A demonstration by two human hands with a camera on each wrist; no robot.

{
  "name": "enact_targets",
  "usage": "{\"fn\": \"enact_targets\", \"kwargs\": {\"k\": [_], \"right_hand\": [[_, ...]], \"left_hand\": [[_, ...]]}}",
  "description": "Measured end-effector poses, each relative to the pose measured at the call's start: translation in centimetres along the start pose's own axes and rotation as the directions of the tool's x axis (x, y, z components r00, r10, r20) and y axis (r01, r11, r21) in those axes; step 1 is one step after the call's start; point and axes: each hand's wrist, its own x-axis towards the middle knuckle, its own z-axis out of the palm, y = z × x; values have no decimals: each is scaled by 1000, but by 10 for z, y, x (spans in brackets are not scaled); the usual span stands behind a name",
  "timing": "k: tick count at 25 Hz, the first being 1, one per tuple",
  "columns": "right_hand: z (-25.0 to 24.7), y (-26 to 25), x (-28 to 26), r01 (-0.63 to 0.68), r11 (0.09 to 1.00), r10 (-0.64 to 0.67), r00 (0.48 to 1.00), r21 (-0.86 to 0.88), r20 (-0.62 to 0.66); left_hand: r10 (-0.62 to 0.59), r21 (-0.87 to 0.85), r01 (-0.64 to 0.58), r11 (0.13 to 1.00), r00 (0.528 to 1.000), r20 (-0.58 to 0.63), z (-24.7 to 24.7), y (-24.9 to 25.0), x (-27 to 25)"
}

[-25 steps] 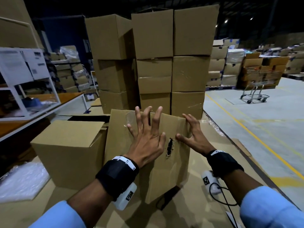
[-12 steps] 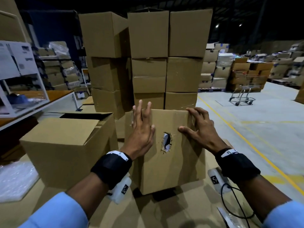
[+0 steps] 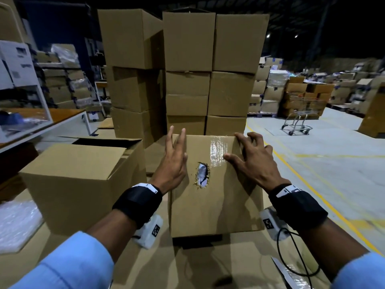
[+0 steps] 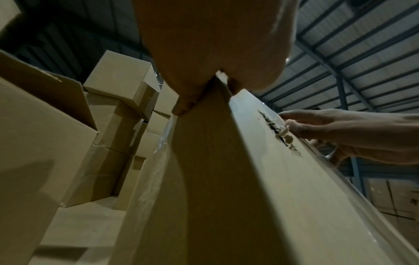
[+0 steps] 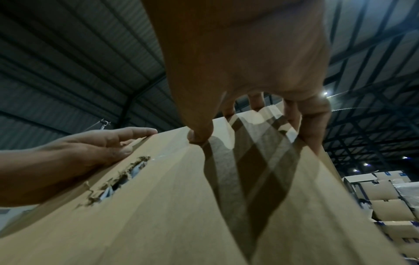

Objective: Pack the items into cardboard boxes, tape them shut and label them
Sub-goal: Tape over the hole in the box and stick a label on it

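A brown cardboard box (image 3: 216, 201) with a torn hole (image 3: 202, 177) in its near face stands in front of me on a cardboard-covered surface (image 3: 208, 268). A strip of clear tape (image 3: 217, 151) shines near its top. My left hand (image 3: 174, 163) lies along the box's left edge with straight fingers, the thumb on the near face. My right hand (image 3: 252, 161) holds the upper right part, bent fingers hooked over the top edge, thumb on the tape. In the left wrist view the box (image 4: 226, 179) runs up to the palm (image 4: 204, 53). The right wrist view shows the fingers (image 5: 256, 102) reaching past the top edge of the box (image 5: 181, 206).
An open box (image 3: 79, 180) stands close on the left, touching distance from my left wrist. A tall stack of boxes (image 3: 187, 69) rises right behind. Bubble wrap (image 3: 16, 222) lies at the far left. A trolley (image 3: 296, 124) and a yellow floor line (image 3: 312, 190) are to the right.
The box has been turned and stood more squarely, shifting right. My left hand slid from the near face to the left edge. My right hand moved up to the top right.
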Motion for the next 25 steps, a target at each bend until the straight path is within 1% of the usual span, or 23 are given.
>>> {"fn": "enact_targets", "kwargs": {"k": [2, 4, 6, 7, 8, 10, 12, 16, 20, 25], "right_hand": [[0, -9, 2, -18, 1000, 18, 1000, -18, 21], [3, -20, 4, -10, 999, 11, 999, -49, 31], [7, -28, 8, -1, 997, 4, 999, -81, 40], [9, -30, 10, -4, 996, 8, 999, -95, 39], [10, -32, 11, -13, 994, 17, 999, -106, 35], [12, -34, 13, -18, 992, 21, 999, -121, 25], [13, -35, 13, -21, 991, 23, 1000, -133, 17], [14, -37, 11, -28, 990, 30, 999, -135, 15], [13, -37, 7, -23, 989, 25, 1000, -147, 13], [8, -34, 0, 15, 986, -9, 999, -165, 34]], "left_hand": [[-5, 33, 6, 999, 1000, -27, 0, -7, 0], [-31, 74, 34, 997, 998, -45, -1, -14, -2], [-31, 137, 38, 990, 998, -53, -2, -20, -5], [-23, 192, 29, 981, 999, -33, -2, -21, -7], [-30, 255, 26, 967, 999, 12, 0, -20, -9], [-77, 353, 36, 935, 992, 102, 1, -16, -13], [-81, 414, 18, 910, 987, 135, 1, -16, -15], [-47, 463, -20, 886, 990, 133, 1, -21, -15], [-64, 492, -12, 870, 988, 137, 3, -21, -15], [-88, 491, 1, 871, 984, 154, 0, -20, -19]]}}
